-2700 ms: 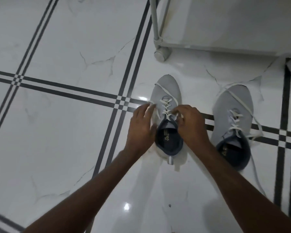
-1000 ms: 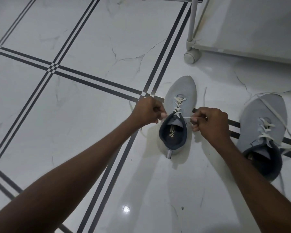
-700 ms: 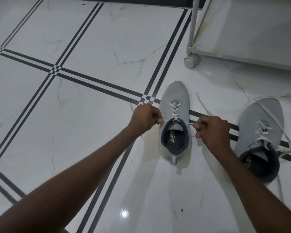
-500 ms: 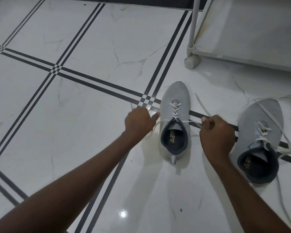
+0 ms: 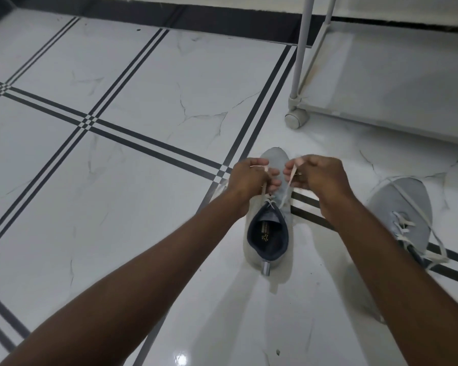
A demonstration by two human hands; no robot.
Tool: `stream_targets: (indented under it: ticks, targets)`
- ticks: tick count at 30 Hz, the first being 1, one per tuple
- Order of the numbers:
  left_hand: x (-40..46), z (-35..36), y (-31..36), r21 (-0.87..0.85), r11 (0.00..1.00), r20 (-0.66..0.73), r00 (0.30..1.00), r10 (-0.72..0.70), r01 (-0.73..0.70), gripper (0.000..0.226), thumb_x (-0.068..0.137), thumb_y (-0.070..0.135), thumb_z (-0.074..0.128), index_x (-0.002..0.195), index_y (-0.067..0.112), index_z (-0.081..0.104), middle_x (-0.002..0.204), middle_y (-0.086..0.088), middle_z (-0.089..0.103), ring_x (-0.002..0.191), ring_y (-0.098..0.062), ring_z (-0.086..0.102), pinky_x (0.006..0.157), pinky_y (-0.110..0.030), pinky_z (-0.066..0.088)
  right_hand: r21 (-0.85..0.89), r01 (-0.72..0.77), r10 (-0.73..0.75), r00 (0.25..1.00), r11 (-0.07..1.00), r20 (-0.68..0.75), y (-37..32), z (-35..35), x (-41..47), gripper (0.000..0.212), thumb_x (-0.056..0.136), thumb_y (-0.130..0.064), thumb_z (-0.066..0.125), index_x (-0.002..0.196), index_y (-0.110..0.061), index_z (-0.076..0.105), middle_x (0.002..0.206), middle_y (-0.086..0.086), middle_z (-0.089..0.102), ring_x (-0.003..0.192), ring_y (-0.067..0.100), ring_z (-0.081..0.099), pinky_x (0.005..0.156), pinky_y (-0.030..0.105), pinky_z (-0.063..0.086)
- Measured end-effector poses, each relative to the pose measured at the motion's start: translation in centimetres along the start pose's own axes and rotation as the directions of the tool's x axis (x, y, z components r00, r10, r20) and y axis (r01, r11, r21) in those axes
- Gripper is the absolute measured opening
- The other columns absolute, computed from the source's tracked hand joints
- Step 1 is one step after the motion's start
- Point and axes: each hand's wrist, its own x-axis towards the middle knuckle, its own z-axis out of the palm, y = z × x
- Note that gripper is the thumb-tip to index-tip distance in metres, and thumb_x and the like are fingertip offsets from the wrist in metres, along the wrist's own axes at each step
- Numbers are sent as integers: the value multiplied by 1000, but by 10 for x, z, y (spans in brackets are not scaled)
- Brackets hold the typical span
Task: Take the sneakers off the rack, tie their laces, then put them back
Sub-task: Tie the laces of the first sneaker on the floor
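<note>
Head view: the left hand (image 5: 249,178) is curled closed on one end of the thin white lace (image 5: 264,190), and the right hand (image 5: 320,175) pinches the other end (image 5: 290,180); both strands rise from the eyelets. Directly beneath the fingers stands the pale grey knit sneaker with a dark navy lining (image 5: 269,233), its long axis running away from the person, toe toward the white wheeled rack (image 5: 298,101). Right of the right hand lies the second grey sneaker (image 5: 405,207), laces loose, on the glossy white marble floor with black stripes (image 5: 117,154).
</note>
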Motion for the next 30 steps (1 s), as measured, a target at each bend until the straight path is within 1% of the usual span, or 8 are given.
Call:
stream_targets:
  ticks: [4,9,12,17,23,25,27,30]
  targets:
    - [-9,7,14,111,994,142,989,-40,24,25,95,3,59,119,2,55,94,-14,76,66,-14,70,50,-20,50,-75,188,-180,979,979,97,-17,-7,9,17,93,-11,61,86,-4,75,87,6,78,85,22,76,84,37,60]
    - [-4,-2,21,386,918,308,951,-36,-91,17,93,13,63,101,9,76,99,-3,77,71,-9,58,56,-17,44,-19,202,-197,967,979,163,-11,-7,20,17,94,-12,61,87,-6,75,98,3,78,97,22,72,77,39,61]
    - [-2,-10,30,465,875,308,951,-17,-135,22,87,31,71,97,13,79,92,-5,76,69,-10,51,57,-18,44,-66,198,-182,964,978,196,-3,-6,27,21,95,-12,59,80,-10,73,92,19,75,72,24,72,67,39,61]
    - [8,-25,31,506,851,282,959,-8,-141,35,87,42,69,83,9,77,59,1,56,51,-10,42,51,-22,38,-382,308,-240,947,871,215,8,-5,22,21,94,-20,63,82,-5,74,70,18,71,34,1,49,40,10,36]
    - [9,-41,36,419,884,379,925,36,-206,24,88,20,71,96,-2,75,80,-13,73,61,-12,62,59,-21,53,-539,299,-134,937,787,323,22,-4,24,11,83,-13,72,88,-18,80,73,-4,72,68,9,64,69,28,53]
    - [10,-42,37,572,729,382,909,169,-376,14,84,16,74,91,4,77,77,-8,74,62,-10,66,60,-19,52,-386,220,-87,938,896,334,24,1,24,21,89,-3,62,97,-14,79,82,-1,74,68,4,61,65,18,49]
    - [10,-37,32,750,394,392,837,383,-531,11,81,19,74,90,14,78,77,-2,75,68,-13,69,62,-24,53,-239,93,4,927,967,376,22,6,25,24,96,-2,54,104,-9,75,93,7,77,62,10,58,53,16,46]
    - [7,-25,13,848,77,390,715,581,-525,16,83,28,69,97,22,74,81,2,76,75,-20,69,67,-35,54,-141,-87,142,881,986,452,22,10,31,20,100,-9,52,106,-6,70,73,-2,73,45,6,40,38,15,33]
